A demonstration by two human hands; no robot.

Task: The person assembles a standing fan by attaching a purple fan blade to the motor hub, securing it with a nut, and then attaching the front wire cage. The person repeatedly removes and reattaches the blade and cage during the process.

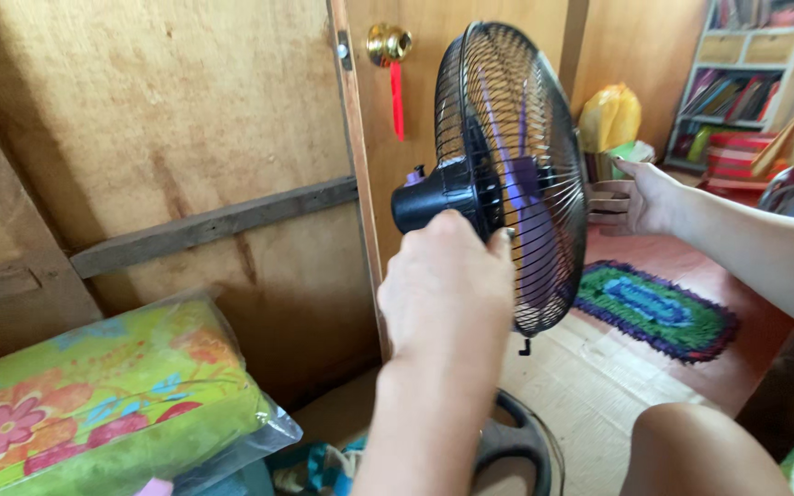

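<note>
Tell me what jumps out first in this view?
The black fan stands dead centre, its grille edge-on before a wooden door. The left hand grips it just below the motor housing, while the right hand touches the grille's front. A flowered cushion in clear plastic sits bottom left.

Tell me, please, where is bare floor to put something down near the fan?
The light wooden floor between the fan's round base and the green and purple rug is bare. The red floor between the rug and the bookshelf looks free too. Left of the base it is crowded: a flowered cushion in plastic and cloth.
</note>
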